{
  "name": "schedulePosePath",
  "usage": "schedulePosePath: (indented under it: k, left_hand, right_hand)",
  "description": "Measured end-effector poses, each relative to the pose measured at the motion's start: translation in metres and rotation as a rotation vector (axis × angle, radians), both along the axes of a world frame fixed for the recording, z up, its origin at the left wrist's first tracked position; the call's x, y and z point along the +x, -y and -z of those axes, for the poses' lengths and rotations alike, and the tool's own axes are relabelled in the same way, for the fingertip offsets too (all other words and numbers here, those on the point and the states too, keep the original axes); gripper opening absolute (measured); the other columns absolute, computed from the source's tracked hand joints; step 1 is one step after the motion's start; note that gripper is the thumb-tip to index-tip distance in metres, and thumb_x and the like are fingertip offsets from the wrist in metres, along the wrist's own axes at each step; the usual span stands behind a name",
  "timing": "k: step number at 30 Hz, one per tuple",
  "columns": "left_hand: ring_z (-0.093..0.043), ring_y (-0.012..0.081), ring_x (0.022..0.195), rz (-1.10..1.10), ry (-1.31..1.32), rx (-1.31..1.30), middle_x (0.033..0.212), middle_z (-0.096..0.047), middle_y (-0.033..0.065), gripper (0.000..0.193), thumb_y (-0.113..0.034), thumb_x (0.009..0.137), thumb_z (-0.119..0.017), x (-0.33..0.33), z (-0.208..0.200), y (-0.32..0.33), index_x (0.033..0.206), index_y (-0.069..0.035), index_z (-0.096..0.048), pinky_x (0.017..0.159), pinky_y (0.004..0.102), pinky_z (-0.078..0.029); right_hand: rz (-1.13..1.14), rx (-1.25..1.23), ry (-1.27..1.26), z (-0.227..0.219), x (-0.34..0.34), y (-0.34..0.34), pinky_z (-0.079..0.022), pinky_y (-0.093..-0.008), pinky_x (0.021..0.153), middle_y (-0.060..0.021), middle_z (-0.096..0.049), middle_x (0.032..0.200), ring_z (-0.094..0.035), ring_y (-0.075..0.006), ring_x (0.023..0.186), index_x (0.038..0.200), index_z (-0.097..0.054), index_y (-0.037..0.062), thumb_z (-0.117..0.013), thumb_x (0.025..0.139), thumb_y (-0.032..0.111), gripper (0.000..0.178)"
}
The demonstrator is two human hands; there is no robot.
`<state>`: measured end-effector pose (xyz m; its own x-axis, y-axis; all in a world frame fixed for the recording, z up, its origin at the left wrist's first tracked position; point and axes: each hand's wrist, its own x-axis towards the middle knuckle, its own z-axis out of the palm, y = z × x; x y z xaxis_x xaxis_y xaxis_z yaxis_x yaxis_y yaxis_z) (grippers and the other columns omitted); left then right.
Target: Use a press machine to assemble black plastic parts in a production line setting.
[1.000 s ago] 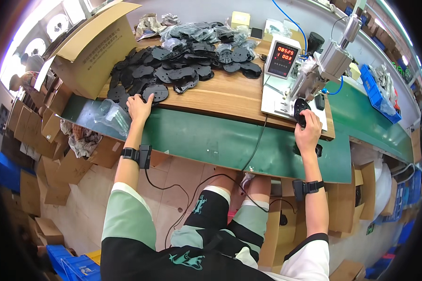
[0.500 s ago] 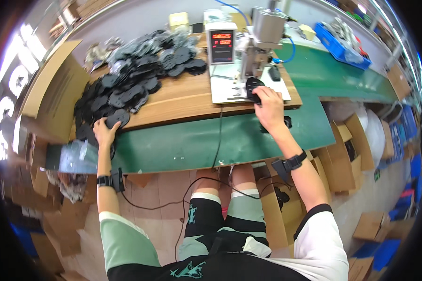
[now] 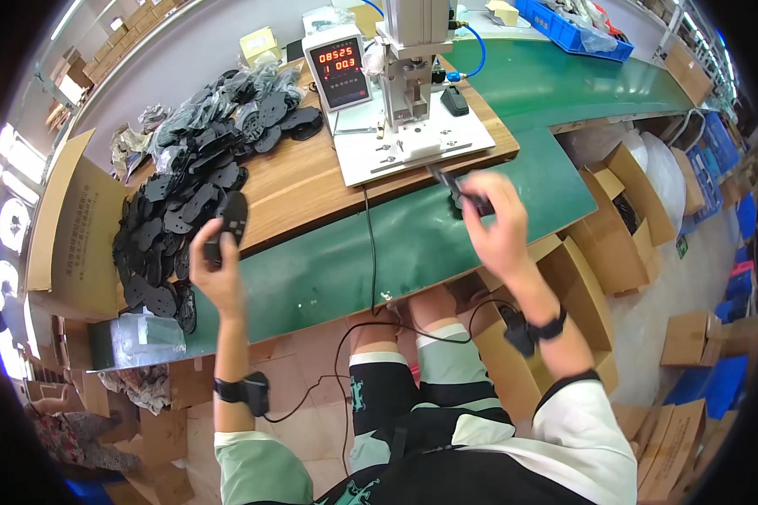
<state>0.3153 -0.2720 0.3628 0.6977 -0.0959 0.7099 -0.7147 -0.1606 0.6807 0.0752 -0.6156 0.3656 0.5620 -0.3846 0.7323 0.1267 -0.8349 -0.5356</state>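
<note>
Pinched in my left hand (image 3: 217,271) is a flat black plastic disc (image 3: 234,217), tilted on edge at the right side of a heap of similar black discs (image 3: 185,198). My right hand (image 3: 501,223) grips a black plastic part (image 3: 448,180) over the bench's green surface, just in front of the press. It is seen nearly edge-on, so its full shape is unclear. The bench press (image 3: 411,84) has a white base plate (image 3: 358,167) with a small white fixture (image 3: 416,143), and no black part sits on that fixture. Neither hand touches the press.
A display box (image 3: 338,69) with red digits stands left of the press. An open carton (image 3: 80,231) borders the heap at left. A blue crate (image 3: 564,29) sits at the back right. Cartons (image 3: 627,223) stand below the bench, and a dark cable (image 3: 370,252) hangs over its front edge.
My right hand has drawn the black part off the press toward me. My left hand has lifted a disc from the heap and moved right. The whole view has shifted.
</note>
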Motion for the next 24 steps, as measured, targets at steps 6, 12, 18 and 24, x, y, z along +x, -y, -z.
schedulePosePath:
  k: [6,12,18,24]
  left_hand:
    - [-0.073,0.0333,0.11,0.433,0.427,0.4,0.118,-0.078,0.014,0.046,0.015,0.078,-0.075,-0.067,-0.031,0.109,0.121,0.0,-0.074,0.098,0.0438,-0.059]
    - [-0.068,0.0347,0.121,0.389,0.66,0.646,0.131,-0.071,0.0138,0.049,0.003,0.08,-0.069,-0.066,-0.018,0.2,0.128,-0.009,-0.073,0.103,0.0472,-0.057]
    - [-0.063,0.0329,0.129,0.255,0.644,0.778,0.135,-0.067,0.0142,0.045,-0.003,0.087,-0.065,-0.057,0.012,0.27,0.132,-0.01,-0.069,0.113,0.0473,-0.049]
    - [-0.064,0.0345,0.125,0.214,0.549,0.799,0.129,-0.067,0.0152,0.044,-0.003,0.09,-0.065,-0.056,0.022,0.294,0.134,-0.008,-0.065,0.11,0.0485,-0.05]
  right_hand:
    - [0.296,0.272,-0.073,0.105,-0.172,-0.057,-0.055,-0.0412,0.084,-0.0173,-0.07,0.102,-0.068,-0.0348,0.092,0.104,-0.066,-0.0005,-0.07,0.086,-0.004,0.019]
    - [0.658,0.476,-0.458,0.266,-0.29,-0.057,-0.052,-0.0456,0.095,-0.0199,-0.069,0.109,-0.066,-0.0408,0.103,0.11,-0.066,0.0006,-0.066,0.093,0.002,0.018]
    - [0.79,0.718,-0.617,0.408,-0.356,-0.054,-0.051,-0.0493,0.099,-0.0229,-0.07,0.112,-0.066,-0.0443,0.109,0.115,-0.067,-0.0002,-0.065,0.094,0.008,0.023]
    - [0.845,0.803,-0.876,0.434,-0.352,-0.041,-0.05,-0.0492,0.103,-0.022,-0.072,0.12,-0.067,-0.0428,0.115,0.121,-0.069,0.0051,-0.064,0.098,0.021,0.029]
